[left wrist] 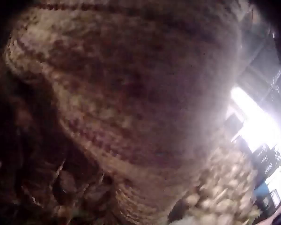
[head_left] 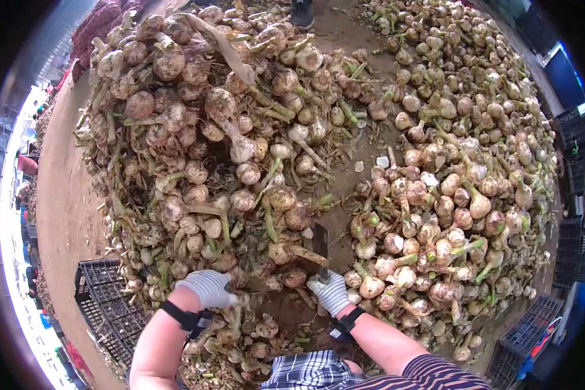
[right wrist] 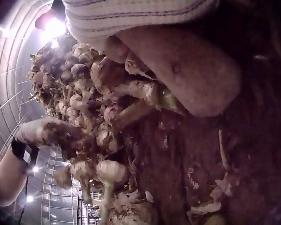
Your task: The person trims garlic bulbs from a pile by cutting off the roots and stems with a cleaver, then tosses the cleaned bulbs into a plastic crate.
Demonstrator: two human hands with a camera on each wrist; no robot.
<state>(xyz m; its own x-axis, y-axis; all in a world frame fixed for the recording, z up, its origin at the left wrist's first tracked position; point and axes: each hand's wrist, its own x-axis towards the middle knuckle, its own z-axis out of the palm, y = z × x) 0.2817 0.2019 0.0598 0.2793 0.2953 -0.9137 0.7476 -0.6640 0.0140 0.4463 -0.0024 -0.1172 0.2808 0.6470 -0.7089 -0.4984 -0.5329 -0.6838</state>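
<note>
My right hand (head_left: 331, 294), in a white striped glove, grips a knife by its wooden handle (right wrist: 196, 77). The dark, broad blade (head_left: 320, 239) points away from me, beside a garlic bulb (head_left: 280, 253) whose cut-looking stem reaches toward it. My left hand (head_left: 208, 288), gloved the same way, is at the near edge of the big garlic heap (head_left: 195, 156). Its thumb and fingers reach in among bulbs and stems; I cannot tell whether they hold one. In the left wrist view the glove (left wrist: 136, 89) fills most of the picture, hiding the fingertips.
A second heap of garlic (head_left: 461, 214), mostly short-stemmed, spreads to the right. Black plastic crates stand at the left (head_left: 114, 305) and right (head_left: 530, 325). A dry leaf (head_left: 224, 49) lies on the heap, and a shoe (head_left: 302, 14) shows at the far end.
</note>
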